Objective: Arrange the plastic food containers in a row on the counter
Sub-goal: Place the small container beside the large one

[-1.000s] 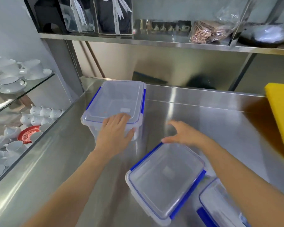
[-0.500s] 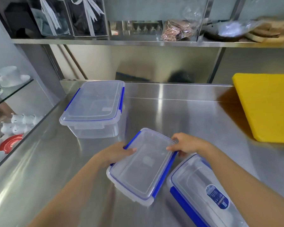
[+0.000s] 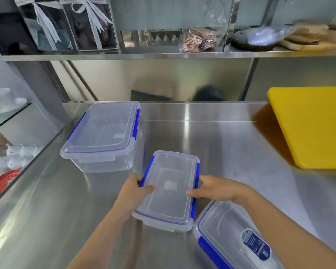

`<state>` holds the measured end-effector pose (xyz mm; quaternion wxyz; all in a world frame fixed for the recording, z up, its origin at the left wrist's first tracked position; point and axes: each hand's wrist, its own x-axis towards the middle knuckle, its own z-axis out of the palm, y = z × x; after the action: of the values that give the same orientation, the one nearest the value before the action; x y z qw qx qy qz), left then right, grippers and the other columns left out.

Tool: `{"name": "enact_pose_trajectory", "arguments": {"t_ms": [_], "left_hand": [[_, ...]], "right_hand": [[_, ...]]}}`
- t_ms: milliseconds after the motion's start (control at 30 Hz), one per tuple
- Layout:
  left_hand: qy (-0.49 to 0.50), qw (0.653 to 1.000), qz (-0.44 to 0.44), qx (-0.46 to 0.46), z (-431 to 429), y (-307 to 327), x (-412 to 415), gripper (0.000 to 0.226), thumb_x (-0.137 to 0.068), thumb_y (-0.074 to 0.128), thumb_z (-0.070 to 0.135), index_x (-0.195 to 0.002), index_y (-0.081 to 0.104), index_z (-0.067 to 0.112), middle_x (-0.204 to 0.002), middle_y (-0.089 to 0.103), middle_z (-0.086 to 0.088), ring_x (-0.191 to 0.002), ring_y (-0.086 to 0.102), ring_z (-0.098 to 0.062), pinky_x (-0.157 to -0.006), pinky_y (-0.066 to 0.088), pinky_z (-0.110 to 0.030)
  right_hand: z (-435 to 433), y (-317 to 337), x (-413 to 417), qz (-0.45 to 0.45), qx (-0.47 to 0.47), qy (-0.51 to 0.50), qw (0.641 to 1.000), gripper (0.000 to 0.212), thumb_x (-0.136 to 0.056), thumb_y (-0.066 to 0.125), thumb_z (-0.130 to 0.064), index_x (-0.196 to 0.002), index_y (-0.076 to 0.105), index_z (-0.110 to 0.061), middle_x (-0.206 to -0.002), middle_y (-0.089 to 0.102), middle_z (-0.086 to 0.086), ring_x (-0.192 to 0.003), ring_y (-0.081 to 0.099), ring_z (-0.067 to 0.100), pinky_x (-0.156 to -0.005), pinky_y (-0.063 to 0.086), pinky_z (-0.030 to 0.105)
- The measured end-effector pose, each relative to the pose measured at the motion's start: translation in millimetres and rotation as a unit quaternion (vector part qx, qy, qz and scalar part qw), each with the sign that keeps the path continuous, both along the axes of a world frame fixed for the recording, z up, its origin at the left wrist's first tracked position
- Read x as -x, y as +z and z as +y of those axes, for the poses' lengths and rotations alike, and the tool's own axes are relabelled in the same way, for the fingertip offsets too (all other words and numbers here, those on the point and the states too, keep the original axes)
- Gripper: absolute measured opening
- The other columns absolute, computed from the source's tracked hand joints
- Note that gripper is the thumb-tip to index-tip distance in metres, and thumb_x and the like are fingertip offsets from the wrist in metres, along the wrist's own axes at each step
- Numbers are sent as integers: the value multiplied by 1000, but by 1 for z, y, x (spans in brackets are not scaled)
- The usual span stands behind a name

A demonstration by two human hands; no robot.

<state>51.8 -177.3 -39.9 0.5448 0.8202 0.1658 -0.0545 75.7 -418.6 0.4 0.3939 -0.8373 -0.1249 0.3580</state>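
Containers with blue latches are being lined up on the steel table (image 3: 231, 152). Both hands hold the middle container (image 3: 169, 191): the left hand (image 3: 133, 191) on its left long side, the right hand (image 3: 215, 189) on its right, thumbs on the lid. It sits just right of and nearer than the large container (image 3: 103, 133) at back left. Its long axis runs away from the person, roughly parallel to the large one's. Next, probably, sliding it level alongside, then the labelled container (image 3: 239, 239), lying askew at front right.

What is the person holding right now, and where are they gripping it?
Both hands grip the middle clear plastic container with blue clips: the left hand on its left long side, the right hand on its right long side.
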Motion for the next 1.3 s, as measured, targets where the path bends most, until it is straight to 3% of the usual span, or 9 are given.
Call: {"name": "enact_pose_trajectory", "arguments": {"t_ms": [133,200,300,467,567,667,800,1000,1300], "left_hand": [[-126,987,10,100,-6,13,-2,45,-69,75,21,-108,55,27,-110,65,6,-96,62,-13,-73,49,-18],[-186,976,48,102,-13,12,-5,102,-63,80,28,-144,18,26,-142,36,14,-124,42,-8,-96,39,-18],[-251,963,68,72,-19,7,-9,144,-50,85,36,-140,-28,25,-156,-3,13,-141,10,-7,-116,20,-34],[-278,958,-66,-11,-21,-5,-10,112,-55,85,27,-124,6,65,-130,16,40,-122,20,23,-97,29,-7],[-187,975,-112,-41,-23,-16,-17,92,-61,81,20,-131,26,47,-113,22,29,-108,34,12,-77,30,8],[-106,954,-201,-197,-25,-18,-29,65,-70,73,7,-129,49,17,-112,39,8,-105,41,-14,-94,36,-13],[-122,864,-276,-403,-37,-13,-54,44,-61,79,2,-103,66,6,-102,68,-9,-92,65,-31,-78,54,-40],[-197,861,-168,-438,-38,-20,-108,79,-87,26,62,-146,-7,20,-148,-12,14,-141,-10,-5,-114,-12,-29],[-225,841,-99,-482,-42,-23,-142,99,-83,42,61,-131,-35,20,-152,-28,3,-137,-27,-14,-108,-20,-36]], "right_hand": [[5,-12,-16,-46,-15,-110,993,31,-93,55,-20,-123,54,-13,-106,67,1,-92,62,14,-85,53,29],[3,-10,-24,-59,-60,-164,983,31,-95,51,-15,-126,51,-14,-97,64,-5,-86,61,10,-77,52,23],[-6,-4,-27,-109,-81,-200,970,36,-89,61,-26,-121,46,-35,-104,58,-14,-91,60,3,-75,49,17],[-25,-6,-24,8,-17,15,1000,119,-58,88,-27,-141,5,-50,-128,58,-17,-112,60,7,-96,50,29],[-16,-15,-32,-45,-17,-32,998,118,-62,86,-22,-147,4,-38,-132,55,-13,-115,57,9,-100,46,30],[-4,-20,-52,-83,-86,-103,987,104,-64,85,-17,-145,23,-35,-132,56,-11,-119,55,12,-106,42,39],[9,-26,-88,-112,-71,-138,981,95,-60,85,-25,-140,34,-34,-128,60,-8,-116,57,16,-103,44,39],[13,-29,-139,-157,-25,-176,971,70,-75,73,-29,-136,39,-29,-125,61,-3,-107,59,17,-91,47,31],[17,-40,-164,-210,190,-162,945,80,-87,48,-55,-148,3,-29,-127,60,5,-106,60,29,-75,47,36]]}}
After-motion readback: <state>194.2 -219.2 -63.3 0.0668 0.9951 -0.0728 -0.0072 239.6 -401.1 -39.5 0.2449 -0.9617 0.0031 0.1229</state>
